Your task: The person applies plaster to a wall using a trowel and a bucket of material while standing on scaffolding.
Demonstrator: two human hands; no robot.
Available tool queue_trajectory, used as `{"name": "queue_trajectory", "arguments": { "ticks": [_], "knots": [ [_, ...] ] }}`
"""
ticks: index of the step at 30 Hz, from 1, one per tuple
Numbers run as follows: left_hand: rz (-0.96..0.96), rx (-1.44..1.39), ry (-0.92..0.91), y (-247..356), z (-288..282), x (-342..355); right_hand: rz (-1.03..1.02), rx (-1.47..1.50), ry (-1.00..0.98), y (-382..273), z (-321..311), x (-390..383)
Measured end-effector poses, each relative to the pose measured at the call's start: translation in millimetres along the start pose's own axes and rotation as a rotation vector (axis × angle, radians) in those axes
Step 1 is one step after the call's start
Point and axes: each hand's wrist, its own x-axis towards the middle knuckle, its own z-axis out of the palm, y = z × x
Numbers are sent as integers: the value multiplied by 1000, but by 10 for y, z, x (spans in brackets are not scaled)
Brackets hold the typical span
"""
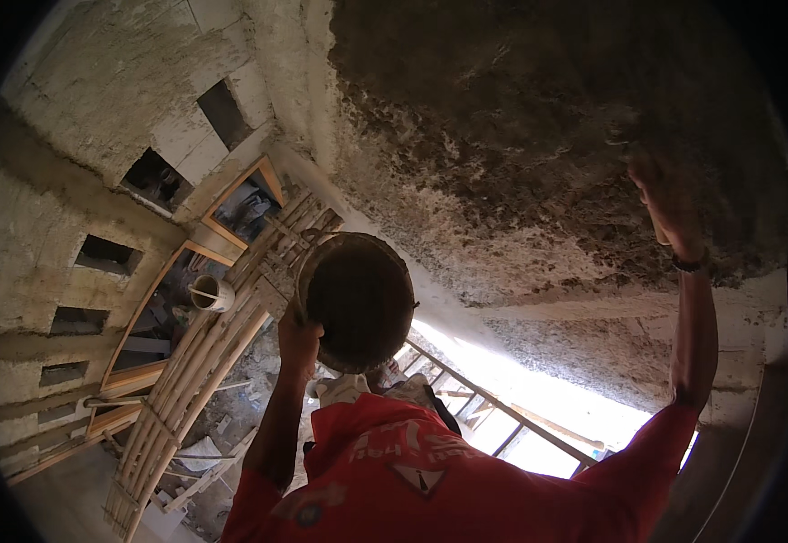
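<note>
My left hand (299, 346) grips the near left rim of a round, dark bucket (409, 308), held tilted in front of me. Its inside is deep in shadow, with what looks like dark mortar in it. On the right my right hand (667, 204) is raised with a bracelet at the wrist, close to the wall. Its fingers look closed, but shadow and blur hide what they hold. Beside it the wall (521, 172) is covered with rough, dark, wet-looking plaster, smoother toward the top.
Bamboo-pole scaffolding (199, 380) runs along the left, with a pale bucket (212, 294) on it. A ladder-like wooden frame (503, 407) stands by a bright opening. Rubble (231, 407) lies on the floor below. The left wall has several square holes (109, 254) and wooden frames (269, 181).
</note>
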Motion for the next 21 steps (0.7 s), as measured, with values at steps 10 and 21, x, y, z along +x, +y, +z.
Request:
{"name": "queue_trajectory", "arguments": {
  "ticks": [10,21],
  "knots": [
    [102,119,-145,227,324,-33,-249,-177,-568,-599,1168,-733],
    [354,512,-166,587,688,-168,-539,-700,-443,-227,2526,-1114]
  ]
}}
